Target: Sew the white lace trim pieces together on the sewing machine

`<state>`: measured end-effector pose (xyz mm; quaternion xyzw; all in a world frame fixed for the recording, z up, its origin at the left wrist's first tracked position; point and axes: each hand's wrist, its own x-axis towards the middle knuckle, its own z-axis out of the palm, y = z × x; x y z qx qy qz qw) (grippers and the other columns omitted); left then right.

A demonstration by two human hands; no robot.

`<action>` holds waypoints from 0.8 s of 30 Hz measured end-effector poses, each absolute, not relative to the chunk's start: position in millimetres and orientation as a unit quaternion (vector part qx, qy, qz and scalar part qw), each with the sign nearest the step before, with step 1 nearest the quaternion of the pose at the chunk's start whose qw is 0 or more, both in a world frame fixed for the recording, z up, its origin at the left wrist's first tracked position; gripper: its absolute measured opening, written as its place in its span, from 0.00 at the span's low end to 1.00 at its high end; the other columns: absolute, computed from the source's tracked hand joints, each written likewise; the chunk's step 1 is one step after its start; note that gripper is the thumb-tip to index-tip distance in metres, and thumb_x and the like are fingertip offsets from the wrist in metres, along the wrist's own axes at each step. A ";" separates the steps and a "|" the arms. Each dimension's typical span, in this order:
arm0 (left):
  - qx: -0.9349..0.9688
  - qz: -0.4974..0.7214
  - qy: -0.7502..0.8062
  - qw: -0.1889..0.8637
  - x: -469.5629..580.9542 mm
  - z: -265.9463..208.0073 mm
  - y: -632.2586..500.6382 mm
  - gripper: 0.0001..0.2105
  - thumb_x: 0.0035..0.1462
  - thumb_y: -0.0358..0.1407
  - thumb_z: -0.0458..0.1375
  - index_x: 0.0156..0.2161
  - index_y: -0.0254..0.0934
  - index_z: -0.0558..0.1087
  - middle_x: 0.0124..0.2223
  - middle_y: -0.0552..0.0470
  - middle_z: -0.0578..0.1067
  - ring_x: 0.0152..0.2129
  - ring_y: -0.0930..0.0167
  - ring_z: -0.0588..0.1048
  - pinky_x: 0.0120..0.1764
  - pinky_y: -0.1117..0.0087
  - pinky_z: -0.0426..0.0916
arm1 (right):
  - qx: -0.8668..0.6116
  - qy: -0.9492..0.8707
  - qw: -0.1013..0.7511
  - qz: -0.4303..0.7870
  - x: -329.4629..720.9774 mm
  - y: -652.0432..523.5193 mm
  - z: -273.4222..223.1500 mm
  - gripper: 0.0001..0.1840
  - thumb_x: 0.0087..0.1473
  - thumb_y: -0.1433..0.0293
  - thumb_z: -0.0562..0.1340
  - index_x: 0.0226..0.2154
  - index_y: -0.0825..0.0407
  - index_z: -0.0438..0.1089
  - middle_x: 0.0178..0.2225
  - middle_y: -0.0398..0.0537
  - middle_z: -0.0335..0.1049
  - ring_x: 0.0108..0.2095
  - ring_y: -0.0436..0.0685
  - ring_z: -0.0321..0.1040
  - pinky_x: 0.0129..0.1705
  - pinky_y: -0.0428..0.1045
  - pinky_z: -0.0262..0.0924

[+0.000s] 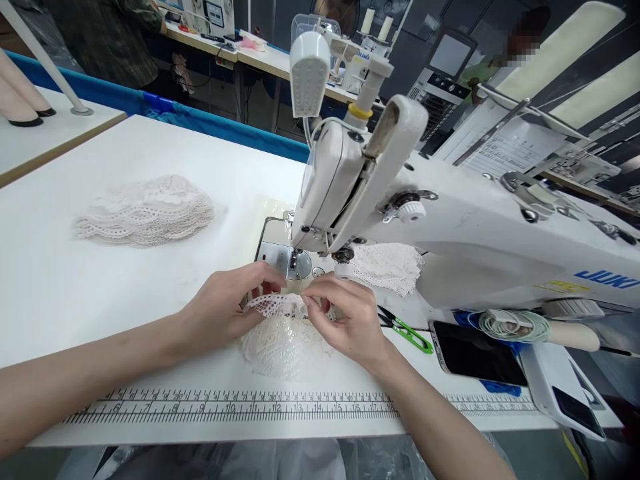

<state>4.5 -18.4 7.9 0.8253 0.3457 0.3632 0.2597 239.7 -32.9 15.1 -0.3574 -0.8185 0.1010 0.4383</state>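
Between my two hands a strip of white eyelet lace trim (273, 304) is stretched, just in front of the sewing machine's needle plate (273, 255). My left hand (233, 297) is closed on the trim's left part, its fingertips partly hidden. With thumb and forefinger, my right hand (347, 317) pinches the trim's other end. Below the trim lies a rounded white lace piece (280, 350) on the table; whether the two are joined I cannot tell. The presser foot (295, 261) sits behind my hands, with no fabric visible under it.
A stack of scalloped lace pieces (147, 212) lies at the left, and more lace (387, 267) under the machine arm (480, 220). Green thread snips (413, 338), a phone (477, 353) and a white device (560, 387) lie at the right. A printed ruler (250, 408) runs along the front edge.
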 end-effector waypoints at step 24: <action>0.765 0.406 0.364 0.342 4.6 10.8 -6.9 0.11 0.55 0.28 0.54 0.41 0.41 0.75 0.36 0.56 0.81 0.29 0.74 0.76 0.31 0.74 0.72 | -0.414 -0.812 0.400 0.098 246.6 -31.6 13.2 0.08 0.60 0.75 0.62 0.37 0.49 0.77 0.23 0.40 0.74 0.20 0.49 0.65 0.24 0.46 0.62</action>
